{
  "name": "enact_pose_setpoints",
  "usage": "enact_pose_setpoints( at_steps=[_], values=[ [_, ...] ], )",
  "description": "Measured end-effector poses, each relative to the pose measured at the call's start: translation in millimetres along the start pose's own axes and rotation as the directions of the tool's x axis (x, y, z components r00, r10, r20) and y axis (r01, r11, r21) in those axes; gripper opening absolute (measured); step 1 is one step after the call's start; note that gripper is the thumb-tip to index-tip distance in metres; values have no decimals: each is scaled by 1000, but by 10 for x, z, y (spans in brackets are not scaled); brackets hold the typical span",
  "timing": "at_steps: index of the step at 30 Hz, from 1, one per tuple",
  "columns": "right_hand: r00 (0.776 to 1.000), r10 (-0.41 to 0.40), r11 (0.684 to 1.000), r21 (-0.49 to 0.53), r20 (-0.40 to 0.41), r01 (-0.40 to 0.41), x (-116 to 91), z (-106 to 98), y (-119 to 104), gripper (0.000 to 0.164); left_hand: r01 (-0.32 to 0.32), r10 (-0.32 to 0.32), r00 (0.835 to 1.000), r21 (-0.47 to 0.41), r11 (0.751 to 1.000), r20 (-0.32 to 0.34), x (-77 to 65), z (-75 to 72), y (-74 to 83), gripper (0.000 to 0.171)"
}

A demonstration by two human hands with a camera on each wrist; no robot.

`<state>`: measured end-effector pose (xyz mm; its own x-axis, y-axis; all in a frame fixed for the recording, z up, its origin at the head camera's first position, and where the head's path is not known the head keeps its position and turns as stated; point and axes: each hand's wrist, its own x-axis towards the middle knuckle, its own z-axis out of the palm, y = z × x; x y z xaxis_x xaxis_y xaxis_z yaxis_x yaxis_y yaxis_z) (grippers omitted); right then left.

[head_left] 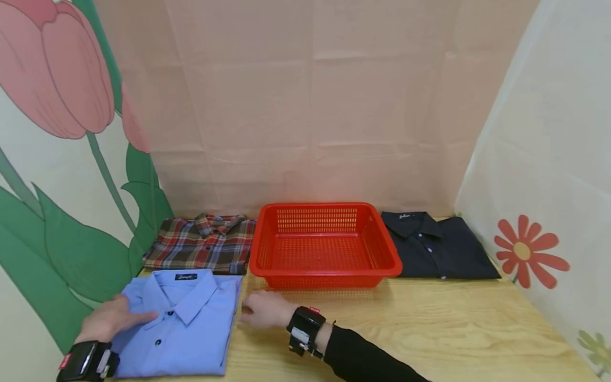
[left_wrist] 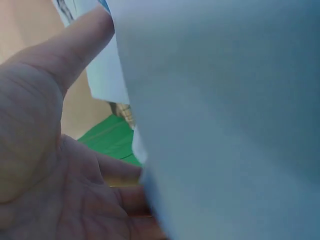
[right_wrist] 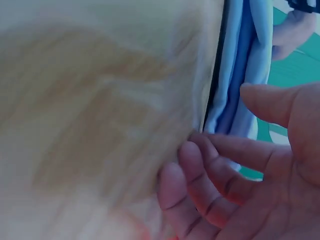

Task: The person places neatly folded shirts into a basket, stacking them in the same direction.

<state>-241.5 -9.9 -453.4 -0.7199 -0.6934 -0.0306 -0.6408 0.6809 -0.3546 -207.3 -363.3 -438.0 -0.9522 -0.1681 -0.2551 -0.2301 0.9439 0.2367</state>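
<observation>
Right hand (right_wrist: 272, 197) close beside folded blue cloth (right_wrist: 256, 45), left hand (right_wrist: 294, 34) beyond.

A pale wood-grain table (head_left: 439, 318) carries three folded shirts and a basket. The blue shirt (head_left: 191, 331) lies collar-away on the wood between the left hand (head_left: 107, 321), which touches it, and the right hand (head_left: 267, 309), just beside its opposite edge. Beyond both hands, past the blue collar, the plaid shirt (head_left: 202, 249) lies flat, near the basket's side. The red plastic basket (head_left: 326, 280) stands upright just beyond the right hand, slightly to its right. Farther right of that hand, close beside the basket, lies the black shirt (head_left: 451, 254). Bare wood spreads rightward from the right hand, its grain showing.
</observation>
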Motion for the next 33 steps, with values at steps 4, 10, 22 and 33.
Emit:
enact_pose_setpoints(
  at_steps=[4, 10, 22, 33],
  values=[
    [999, 33, 995, 89, 20, -34, 134, 73, -75, 33, 7, -6, 1000, -39, 999, 17, -6, 34, 7, 108],
    [998, 39, 955, 293, 56, -53, 209, 82, -153, 32, -5, 8, 999, -58, 998, 41, -1, 58, 26, 97],
    [975, 205, 583, 790, 84, -190, 230, 180, -256, 39, -45, 47, 998, -51, 998, 43, -13, 49, 43, 93],
    [949, 312, 478, 869, -32, -128, 253, 212, -440, 74, -130, 120, 987, -91, 987, -108, -118, -100, 14, 45]
  ],
)
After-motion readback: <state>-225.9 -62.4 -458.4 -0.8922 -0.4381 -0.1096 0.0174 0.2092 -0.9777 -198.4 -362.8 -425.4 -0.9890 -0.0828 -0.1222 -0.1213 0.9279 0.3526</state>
